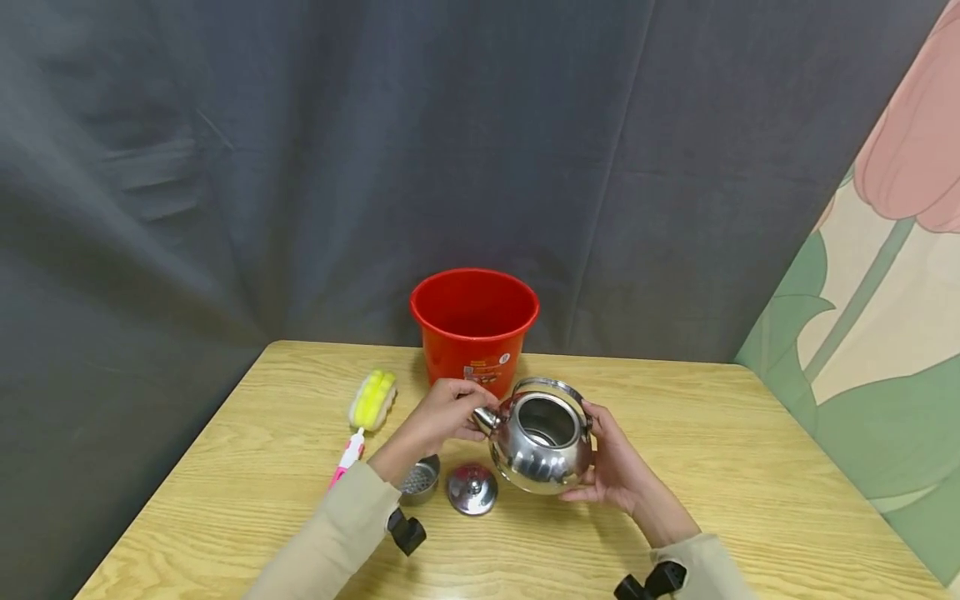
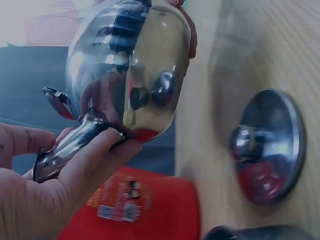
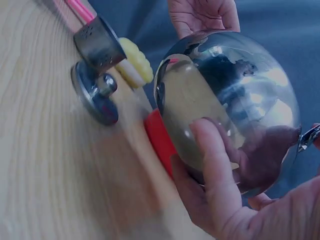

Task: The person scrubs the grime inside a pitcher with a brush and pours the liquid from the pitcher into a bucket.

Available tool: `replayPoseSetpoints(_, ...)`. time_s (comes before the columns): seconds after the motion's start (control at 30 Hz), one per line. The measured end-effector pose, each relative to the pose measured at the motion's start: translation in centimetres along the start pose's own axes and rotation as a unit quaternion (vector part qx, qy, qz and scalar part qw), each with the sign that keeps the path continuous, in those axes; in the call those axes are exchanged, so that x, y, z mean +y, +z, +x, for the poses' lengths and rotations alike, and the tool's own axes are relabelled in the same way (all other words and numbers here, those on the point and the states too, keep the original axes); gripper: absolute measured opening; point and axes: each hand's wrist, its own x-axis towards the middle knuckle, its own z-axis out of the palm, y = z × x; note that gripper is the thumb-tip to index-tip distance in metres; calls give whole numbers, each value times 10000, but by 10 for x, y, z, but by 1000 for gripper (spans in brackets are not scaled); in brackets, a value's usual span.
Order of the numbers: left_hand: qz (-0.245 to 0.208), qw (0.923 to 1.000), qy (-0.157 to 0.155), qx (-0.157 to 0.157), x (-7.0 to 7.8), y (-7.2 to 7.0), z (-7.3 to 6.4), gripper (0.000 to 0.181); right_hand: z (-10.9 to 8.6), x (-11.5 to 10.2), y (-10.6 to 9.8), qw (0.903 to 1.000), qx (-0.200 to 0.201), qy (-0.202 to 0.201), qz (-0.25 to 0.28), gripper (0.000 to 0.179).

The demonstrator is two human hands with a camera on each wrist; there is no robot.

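A shiny steel kettle (image 1: 534, 468) is held above the table, its lidless mouth tilted toward me. At its spout (image 2: 75, 147), my left hand (image 1: 447, 411) grips with thumb and fingers on either side. My right hand (image 1: 617, 467) holds the kettle body from the right side, the thumb lying across the steel in the right wrist view. The kettle's handle (image 1: 551, 383) arches over the far side of the mouth. Below the kettle lies its lid (image 1: 472, 490), knob up. Beside the lid, a perforated metal strainer (image 1: 422, 477) is partly hidden by my left forearm.
Behind the kettle stands a red bucket (image 1: 476, 327) at the table's back edge. To the left lies a yellow-and-white sponge brush (image 1: 372, 402) with a pink and white handle. A dark grey curtain (image 1: 450, 150) hangs behind the wooden table (image 1: 720, 467).
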Motion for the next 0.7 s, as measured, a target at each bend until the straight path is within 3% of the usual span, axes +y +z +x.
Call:
replayPoseSetpoints(0.2,-15,9997,117,-218,22,-11,-9,29,-13,-19,11,9996,-265,-54,-73,75)
replayPoseSetpoints(0.4,-240,9989,105,-395,42,-24,-9,28,-16,-41,20,9981,-551,-144,-216,72)
replayPoseSetpoints(0.57,-641,9973,92,-338,60,-38,-6,24,-15,-61,28,9965,-673,-377,-308,68)
replayPoseSetpoints(0.7,-721,9965,278,-332,73,-48,-5,27,-15,-76,31,9954,-705,-505,-411,68)
